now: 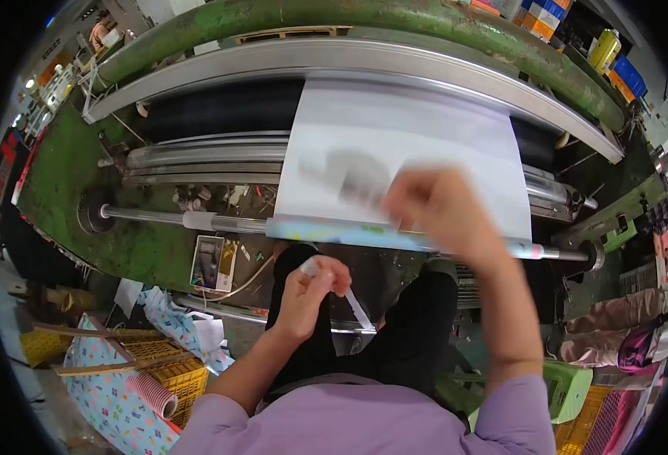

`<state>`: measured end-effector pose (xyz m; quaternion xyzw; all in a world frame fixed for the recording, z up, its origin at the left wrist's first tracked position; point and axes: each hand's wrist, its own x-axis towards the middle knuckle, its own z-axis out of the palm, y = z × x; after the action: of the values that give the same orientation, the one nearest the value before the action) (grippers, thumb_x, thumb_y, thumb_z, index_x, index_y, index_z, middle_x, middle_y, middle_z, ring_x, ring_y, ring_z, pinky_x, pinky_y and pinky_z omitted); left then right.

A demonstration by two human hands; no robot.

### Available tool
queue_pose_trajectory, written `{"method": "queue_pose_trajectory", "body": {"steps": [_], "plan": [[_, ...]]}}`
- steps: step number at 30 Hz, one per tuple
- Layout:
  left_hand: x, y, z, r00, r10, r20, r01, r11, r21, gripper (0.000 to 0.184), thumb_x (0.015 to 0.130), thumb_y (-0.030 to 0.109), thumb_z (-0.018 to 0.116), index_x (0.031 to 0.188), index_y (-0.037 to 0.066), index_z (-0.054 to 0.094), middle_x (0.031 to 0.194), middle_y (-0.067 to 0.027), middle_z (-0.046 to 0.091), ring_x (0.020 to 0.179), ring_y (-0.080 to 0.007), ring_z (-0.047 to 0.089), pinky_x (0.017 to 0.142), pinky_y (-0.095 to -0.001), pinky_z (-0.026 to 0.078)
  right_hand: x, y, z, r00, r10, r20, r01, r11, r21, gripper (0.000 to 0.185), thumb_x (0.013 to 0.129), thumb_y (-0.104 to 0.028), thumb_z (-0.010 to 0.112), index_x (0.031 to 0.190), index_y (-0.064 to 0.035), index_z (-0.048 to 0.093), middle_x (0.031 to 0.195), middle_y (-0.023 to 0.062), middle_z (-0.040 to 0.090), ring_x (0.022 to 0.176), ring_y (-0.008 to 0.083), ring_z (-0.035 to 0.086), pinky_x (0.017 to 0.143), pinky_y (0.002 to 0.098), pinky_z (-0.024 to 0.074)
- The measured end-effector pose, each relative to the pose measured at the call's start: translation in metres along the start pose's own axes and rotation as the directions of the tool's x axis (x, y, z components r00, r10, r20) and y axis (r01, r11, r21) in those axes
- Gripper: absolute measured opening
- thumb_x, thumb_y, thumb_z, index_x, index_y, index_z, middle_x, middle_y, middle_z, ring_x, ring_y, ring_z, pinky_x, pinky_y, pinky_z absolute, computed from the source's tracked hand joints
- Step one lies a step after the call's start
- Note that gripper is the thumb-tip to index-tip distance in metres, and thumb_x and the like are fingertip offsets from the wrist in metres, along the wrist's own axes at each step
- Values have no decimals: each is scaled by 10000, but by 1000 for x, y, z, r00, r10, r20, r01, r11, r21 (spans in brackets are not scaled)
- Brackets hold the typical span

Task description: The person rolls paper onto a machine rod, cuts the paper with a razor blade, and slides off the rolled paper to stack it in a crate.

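Note:
My left hand (pixel 315 297) is in front of my lap, its fingers closed on a thin whitish strip (pixel 359 309) that hangs down to the right. A small pale piece (pixel 309 267) shows at its fingertips. My right hand (pixel 432 205) is smeared by motion, above the wide white sheet (pixel 410 129) and close to the roll; whether it holds anything is not visible. The sheet runs down from the machine to a roll (pixel 326 230) with a light blue, patterned surface. That roll sits on a metal shaft (pixel 144 215). A hand-shaped shadow falls on the sheet.
A large green roller (pixel 273 30) and a metal bar (pixel 220 64) cross the back. The green machine frame (pixel 57 167) stands left. A small tray of tools (pixel 211 263) lies below the shaft. Yellow crates (pixel 186 379) and patterned material (pixel 95 379) are lower left; a green stool (pixel 569 387) is lower right.

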<state>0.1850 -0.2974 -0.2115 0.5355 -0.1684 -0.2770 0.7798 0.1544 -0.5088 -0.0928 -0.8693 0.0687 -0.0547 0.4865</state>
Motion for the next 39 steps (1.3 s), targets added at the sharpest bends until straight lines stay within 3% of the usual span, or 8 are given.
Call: {"method": "queue_pose_trajectory", "body": {"steps": [2, 4, 6, 10, 21, 27, 30, 39], "plan": [[-5, -6, 0, 1000, -2, -30, -3, 988, -155, 124, 928, 99, 552, 836, 26, 594, 754, -24, 593, 715, -100, 550, 676, -247, 444, -36, 28, 41, 988, 8, 156, -3, 1000, -30, 123, 853, -78, 655, 776, 13, 624, 650, 23, 605, 609, 81, 588, 545, 241, 478], [-8, -20, -12, 999, -19, 36, 16, 997, 77, 118, 918, 92, 577, 829, 18, 599, 737, -10, 586, 697, -66, 537, 646, -222, 435, -63, 57, 71, 983, 21, 181, -10, 998, -61, 102, 854, -63, 649, 793, 15, 625, 662, 20, 606, 618, 84, 594, 547, 243, 483], [-12, -39, -18, 995, -43, 89, 26, 981, 191, 115, 913, 89, 589, 826, 14, 602, 728, -3, 582, 687, -49, 531, 631, -209, 430, -87, 78, 91, 963, 201, 181, -261, 866, 426, 102, 854, -70, 643, 815, 22, 623, 692, 63, 647, 671, 112, 641, 613, 271, 508], [-21, -81, -16, 986, -77, 148, 42, 973, 228, 92, 913, 93, 590, 876, 11, 611, 766, -2, 598, 701, -67, 535, 669, -231, 445, -124, 114, 119, 959, 258, 119, -277, 752, 598, 76, 870, -33, 614, 844, 39, 617, 698, 52, 649, 680, 112, 646, 617, 239, 498], [-18, -145, -51, 964, 152, 217, -264, 623, 736, 121, 870, 110, 619, 894, -3, 653, 719, -97, 635, 622, -147, 602, 581, -277, 463, -162, 220, 156, 903, 372, -213, -339, 924, 176, 149, 813, -124, 668, 906, -11, 643, 758, 102, 674, 678, 170, 659, 641, 287, 496], [-16, -150, -50, 962, 179, 209, -274, 588, 761, 126, 861, 118, 620, 879, -3, 655, 730, -128, 643, 624, -203, 622, 582, -299, 470, -161, 219, 158, 922, 320, -219, -298, 946, 131, 60, 844, -30, 632, 865, 21, 608, 733, 63, 650, 670, 115, 630, 632, 267, 491], [-16, -149, -51, 954, 205, 220, -299, 574, 762, 129, 862, 126, 620, 876, 3, 654, 728, -132, 641, 627, -215, 626, 579, -309, 471, -162, 225, 160, 900, 363, -242, -349, 932, 98, 176, 801, -165, 672, 921, -37, 658, 786, 109, 680, 686, 192, 658, 653, 303, 498], [-18, -147, -48, 953, 204, 226, -303, 564, 768, 117, 847, 129, 621, 867, 18, 652, 751, -138, 633, 628, -251, 613, 585, -332, 474, -162, 220, 157, 908, 361, -215, -347, 933, 98, 128, 807, -126, 671, 891, -30, 659, 756, 96, 673, 684, 168, 655, 645, 292, 497]]}}
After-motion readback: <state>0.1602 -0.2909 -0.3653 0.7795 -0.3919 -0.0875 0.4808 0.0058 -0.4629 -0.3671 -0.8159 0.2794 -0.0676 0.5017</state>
